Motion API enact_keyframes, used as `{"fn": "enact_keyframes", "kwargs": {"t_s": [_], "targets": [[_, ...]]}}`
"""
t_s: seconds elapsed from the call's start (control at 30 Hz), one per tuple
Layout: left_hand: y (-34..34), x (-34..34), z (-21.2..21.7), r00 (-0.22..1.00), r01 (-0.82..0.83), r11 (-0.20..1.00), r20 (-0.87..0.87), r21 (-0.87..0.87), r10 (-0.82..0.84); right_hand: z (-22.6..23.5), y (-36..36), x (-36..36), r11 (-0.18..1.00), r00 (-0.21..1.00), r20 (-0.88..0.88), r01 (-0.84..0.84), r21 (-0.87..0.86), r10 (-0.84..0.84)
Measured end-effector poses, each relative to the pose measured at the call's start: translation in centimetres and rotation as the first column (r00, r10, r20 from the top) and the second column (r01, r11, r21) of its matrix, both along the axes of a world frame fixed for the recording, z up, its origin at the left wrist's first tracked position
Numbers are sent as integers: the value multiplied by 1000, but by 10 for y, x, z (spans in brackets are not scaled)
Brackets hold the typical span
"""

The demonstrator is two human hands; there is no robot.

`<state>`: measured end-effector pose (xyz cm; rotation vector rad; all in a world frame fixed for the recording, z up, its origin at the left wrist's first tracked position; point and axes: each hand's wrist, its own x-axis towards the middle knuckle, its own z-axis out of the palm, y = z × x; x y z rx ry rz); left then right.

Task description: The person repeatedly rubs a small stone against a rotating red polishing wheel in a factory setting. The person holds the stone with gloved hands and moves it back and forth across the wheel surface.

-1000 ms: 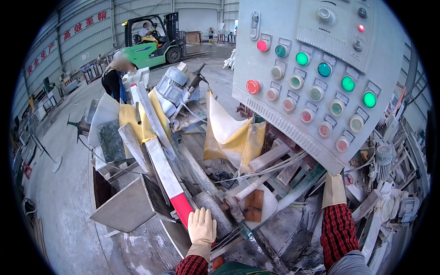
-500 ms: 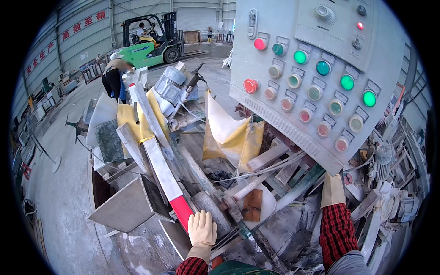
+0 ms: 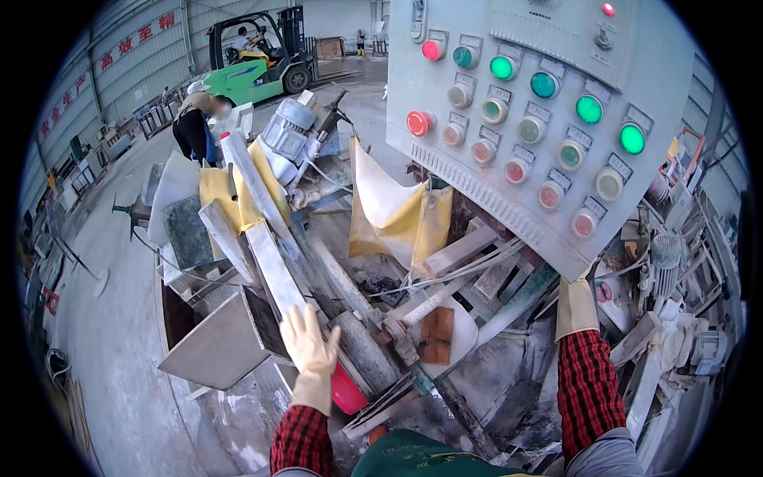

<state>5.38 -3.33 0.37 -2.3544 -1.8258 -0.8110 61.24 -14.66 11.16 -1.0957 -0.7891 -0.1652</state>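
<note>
My left hand (image 3: 308,350), in a cream rubber glove, is open with fingers spread over a long pale bar (image 3: 270,270) that has a red end (image 3: 348,388). Whether the palm touches the bar cannot be told. My right hand (image 3: 577,308), gloved alike, reaches up to the lower corner of a grey control box (image 3: 509,191); its fingers are hidden behind the edge. The box's sloping front bears rows of round red, green and whitish buttons, several of the green ones lit.
Yellow-and-white sheeting (image 3: 397,211) hangs amid machine rails. A grey motor (image 3: 288,127) sits beyond; a tilted flat panel (image 3: 214,342) stands at left. Farther off, a person (image 3: 193,123) bends over, and a green forklift (image 3: 246,75) carries a seated person. Clutter and another motor (image 3: 664,250) lie at right.
My left hand has moved forward and left along the bar from its red end, its fingers spreading. My right hand stays at the box corner. The view has shifted slightly.
</note>
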Motion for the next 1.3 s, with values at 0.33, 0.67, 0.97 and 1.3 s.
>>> {"fn": "enact_keyframes", "kwargs": {"t_s": [0.33,0.67,0.97,1.3], "targets": [[33,11,-17,976,-215,961,-74,-173,205,-15,-1,1,999,999,-11,-34,26,34],[24,12,-12,977,-213,952,-67,-220,203,-15,0,-2,999,999,-32,-13,44,14],[18,14,-14,978,-208,950,-67,-233,197,-13,2,-5,999,999,-33,-10,40,11],[9,18,-15,978,-209,951,-73,-230,197,-13,3,-10,999,999,-39,-17,40,19]]}}
